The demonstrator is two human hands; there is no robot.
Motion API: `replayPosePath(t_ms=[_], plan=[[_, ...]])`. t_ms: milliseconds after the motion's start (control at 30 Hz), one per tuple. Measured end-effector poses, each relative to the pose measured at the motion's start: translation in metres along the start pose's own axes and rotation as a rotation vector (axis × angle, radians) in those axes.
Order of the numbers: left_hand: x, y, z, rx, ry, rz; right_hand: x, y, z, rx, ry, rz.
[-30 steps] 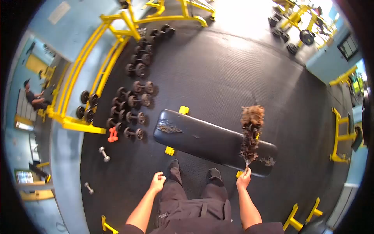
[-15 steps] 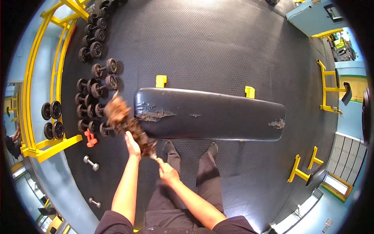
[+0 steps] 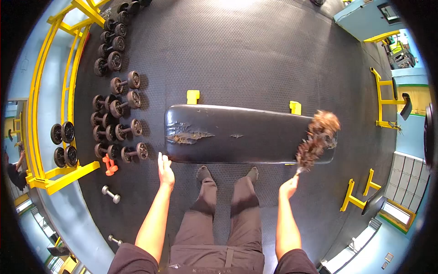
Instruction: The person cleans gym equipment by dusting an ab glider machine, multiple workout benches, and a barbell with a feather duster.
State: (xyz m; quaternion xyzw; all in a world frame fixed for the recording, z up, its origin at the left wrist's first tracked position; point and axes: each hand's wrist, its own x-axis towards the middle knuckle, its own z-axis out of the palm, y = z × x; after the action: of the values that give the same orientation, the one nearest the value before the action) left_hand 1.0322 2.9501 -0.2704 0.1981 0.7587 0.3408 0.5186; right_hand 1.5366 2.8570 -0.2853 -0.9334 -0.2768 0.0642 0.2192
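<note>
My right hand (image 3: 289,187) grips the handle of a brown feather duster (image 3: 316,140), whose feathers lie over the right end of a black padded bench (image 3: 246,134). The bench has torn patches on its left part and yellow feet. My left hand (image 3: 165,170) is held out flat with fingers extended, empty, just below the bench's left end. My legs and shoes stand right in front of the bench.
Several black dumbbells (image 3: 116,107) lie in rows on the rubber floor to the left, with a small red dumbbell (image 3: 108,165) and two chrome ones (image 3: 111,194). A yellow rack frame (image 3: 50,96) runs along the left; yellow machine parts (image 3: 383,102) stand at right.
The duster has swung from the bench's left end, where both hands met near it, across to the right end. My left hand stays low at the left, now empty and flat.
</note>
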Motion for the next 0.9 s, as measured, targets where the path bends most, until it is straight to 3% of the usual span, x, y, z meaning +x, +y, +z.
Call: replayPosePath(t_ms=[100,167,233,267,367,433,467,500,567,600,700,800,900], plan=[[-0.009,0.013,-0.006,-0.089,-0.042,-0.107,0.000,-0.022,0.009,0.001,-0.028,0.023],[-0.010,0.017,-0.011,-0.138,-0.051,-0.161,-0.037,-0.062,0.026,0.113,-0.099,-0.243],[-0.012,0.017,-0.013,-0.174,-0.046,-0.185,-0.097,-0.134,0.020,0.112,-0.479,-0.128],[-0.012,0.013,-0.015,-0.176,-0.030,-0.160,-0.128,-0.141,0.033,0.118,-0.544,-0.373],[-0.018,0.020,-0.014,-0.138,0.141,-0.114,-0.203,-0.216,0.020,0.058,-0.864,-0.583],[-0.017,0.016,-0.019,-0.200,0.191,-0.095,-0.222,-0.242,0.010,-0.175,-1.107,-0.757],[-0.007,-0.002,-0.025,-0.218,0.294,0.013,-0.229,-0.235,0.016,-0.202,-1.110,-0.901],[-0.003,-0.010,-0.030,-0.236,0.397,0.121,-0.226,-0.233,0.018,-0.207,-1.109,-0.908],[-0.001,-0.025,-0.042,-0.299,0.477,0.116,-0.210,-0.230,0.019,-0.178,-1.117,-1.277],[-0.009,-0.015,-0.039,-0.257,0.479,0.161,-0.200,-0.233,0.017,-0.160,-1.064,-1.299],[-0.038,0.012,-0.030,0.056,0.458,0.313,-0.169,-0.222,0.021,-0.211,-1.000,-1.133],[-0.047,0.021,-0.017,0.001,0.420,0.380,-0.132,-0.203,0.026,-0.106,-0.936,-1.019],[-0.057,0.024,-0.008,-0.035,0.362,0.411,-0.109,-0.189,0.020,0.052,-0.828,-0.530]])
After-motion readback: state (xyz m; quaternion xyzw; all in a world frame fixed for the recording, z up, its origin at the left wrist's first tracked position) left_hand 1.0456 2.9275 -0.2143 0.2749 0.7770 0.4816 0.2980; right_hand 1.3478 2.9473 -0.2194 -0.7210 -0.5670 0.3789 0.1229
